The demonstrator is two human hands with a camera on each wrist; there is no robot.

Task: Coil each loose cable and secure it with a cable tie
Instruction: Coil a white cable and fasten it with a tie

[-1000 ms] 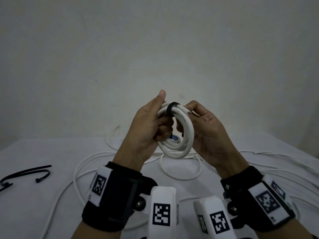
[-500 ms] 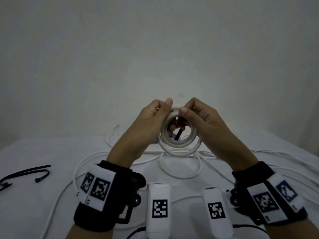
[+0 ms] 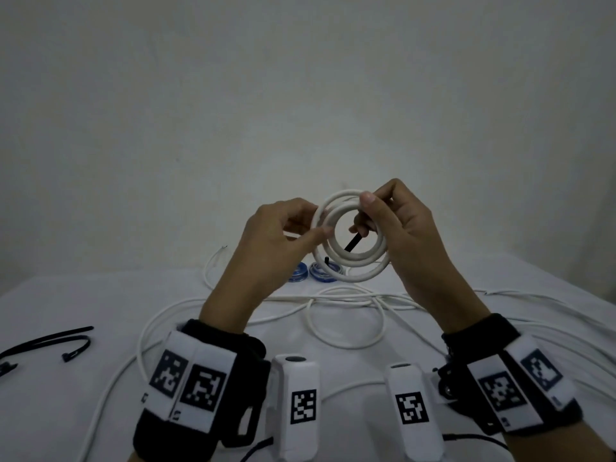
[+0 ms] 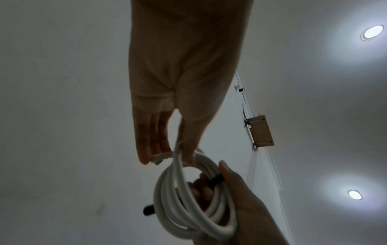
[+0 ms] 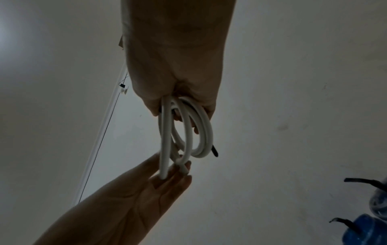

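White cable coil (image 3: 351, 240) held up mid-frame, above the table (image 3: 66, 295), flat face toward the head camera. Right hand (image 3: 405, 235) grips the coil's right side, thumb on the top rim, fingers curled through the hole. Black cable tie (image 3: 353, 243) sticks out from under those fingers, long axis slanting down-left across the hole; a short black stub shows at the coil's lower left edge (image 3: 327, 260). Left hand (image 3: 280, 235) pinches the coil's left rim between thumb and fingertips, just left of the tie's free end. Judgement: left hand is nearer that free end, so the pull-through or tightening likely falls to it while the right holds. More loose white cable (image 3: 345, 328) lies below on the table, spare ties (image 3: 50, 341) at lower left.
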